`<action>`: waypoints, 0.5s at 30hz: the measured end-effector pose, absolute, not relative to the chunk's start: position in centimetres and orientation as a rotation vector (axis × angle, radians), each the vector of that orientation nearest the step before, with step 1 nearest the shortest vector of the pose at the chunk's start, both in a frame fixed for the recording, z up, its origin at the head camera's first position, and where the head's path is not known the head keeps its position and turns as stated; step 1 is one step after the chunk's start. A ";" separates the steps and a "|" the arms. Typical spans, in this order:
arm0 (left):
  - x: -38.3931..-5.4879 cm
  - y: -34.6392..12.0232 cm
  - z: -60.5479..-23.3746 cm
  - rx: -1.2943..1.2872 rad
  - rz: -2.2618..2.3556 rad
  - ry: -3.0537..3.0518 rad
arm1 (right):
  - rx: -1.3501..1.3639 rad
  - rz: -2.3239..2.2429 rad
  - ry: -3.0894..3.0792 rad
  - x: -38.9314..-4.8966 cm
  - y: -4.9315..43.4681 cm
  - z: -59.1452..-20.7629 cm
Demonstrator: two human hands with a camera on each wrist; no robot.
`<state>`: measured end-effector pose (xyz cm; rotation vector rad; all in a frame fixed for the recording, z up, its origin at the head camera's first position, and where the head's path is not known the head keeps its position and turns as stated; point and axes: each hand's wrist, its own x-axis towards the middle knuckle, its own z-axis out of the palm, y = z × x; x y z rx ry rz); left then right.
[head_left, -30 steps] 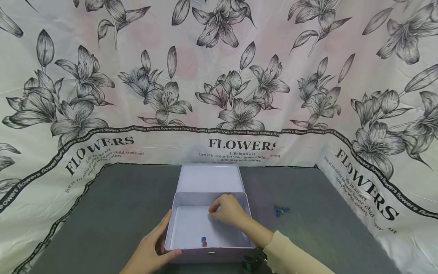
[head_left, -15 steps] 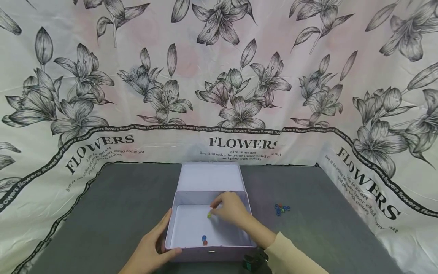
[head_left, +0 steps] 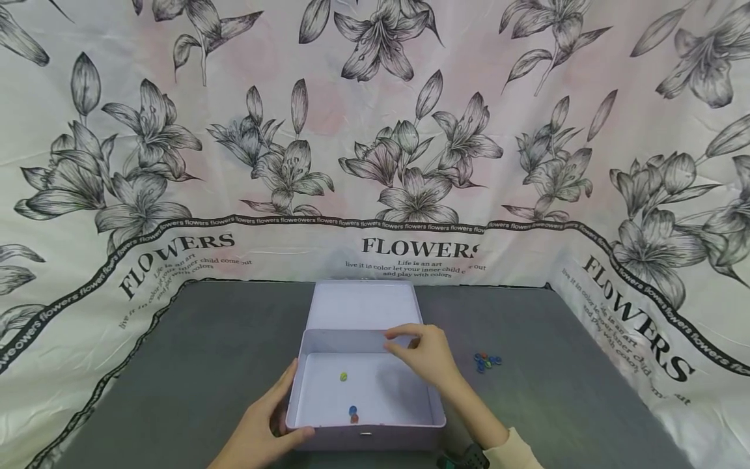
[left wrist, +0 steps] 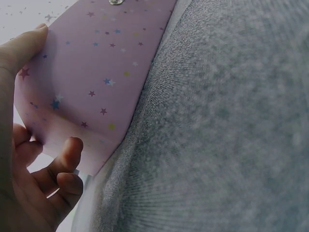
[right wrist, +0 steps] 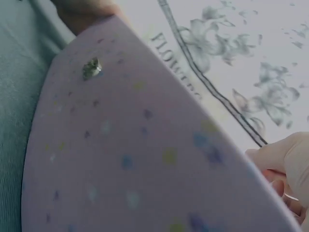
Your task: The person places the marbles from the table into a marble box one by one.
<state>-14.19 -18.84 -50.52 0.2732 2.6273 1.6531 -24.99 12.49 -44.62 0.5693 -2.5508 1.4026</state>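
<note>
A lidded box [head_left: 364, 438], pale inside and lilac with printed stars [left wrist: 91, 63] outside, stands with its lid [head_left: 363, 305] tipped back. At its front left corner my left hand [head_left: 260, 413] grips it, thumb over the front rim and fingers along the left side. Inside lie a yellow-green bead [head_left: 343, 376] and, close to the front wall, a blue bead [head_left: 353, 410] touching a reddish one [head_left: 354, 419]. Above the box's right part hovers my right hand [head_left: 430, 358], thumb and forefinger apart, holding nothing. In the right wrist view the box's wall partly hides that hand [right wrist: 285, 169].
To the right of the box, a small cluster of blue, green and orange beads [head_left: 486, 362] lies on the dark grey table [head_left: 234, 339]. A flower-printed cloth [head_left: 410, 257] hangs behind and along both sides. The box has a metal clasp [right wrist: 91, 68] in front.
My right hand has let go of the yellow-green bead and drawn away to the right. The bead now lies on the box floor, a little further left. My left hand keeps its place.
</note>
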 end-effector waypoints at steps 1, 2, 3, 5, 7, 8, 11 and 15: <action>-14.2 -18.8 -50.5 0.273 1.653 2.625 | 0.548 1.407 -2.543 -24.9 13.0 -44.6; -14.2 -18.8 -50.5 0.272 1.651 2.626 | 0.523 1.408 -2.532 -24.8 13.6 -44.6; -14.2 -18.8 -50.6 0.271 1.652 2.624 | 0.499 1.414 -2.520 -24.8 14.1 -44.7; -14.2 -18.7 -50.5 0.262 1.649 2.626 | 0.442 1.424 -2.500 -24.7 15.3 -44.8; -14.2 -18.7 -50.5 0.252 1.639 2.637 | 0.392 1.426 -2.482 -24.7 16.5 -44.9; -14.2 -18.7 -50.5 0.248 1.632 2.645 | 0.365 1.425 -2.475 -24.7 17.1 -45.0; -14.2 -18.7 -50.5 0.249 1.632 2.647 | 0.305 1.404 -2.458 -24.8 19.0 -45.2; -14.2 -18.8 -50.5 0.272 1.647 2.634 | 0.221 1.371 -2.451 -24.6 21.4 -45.3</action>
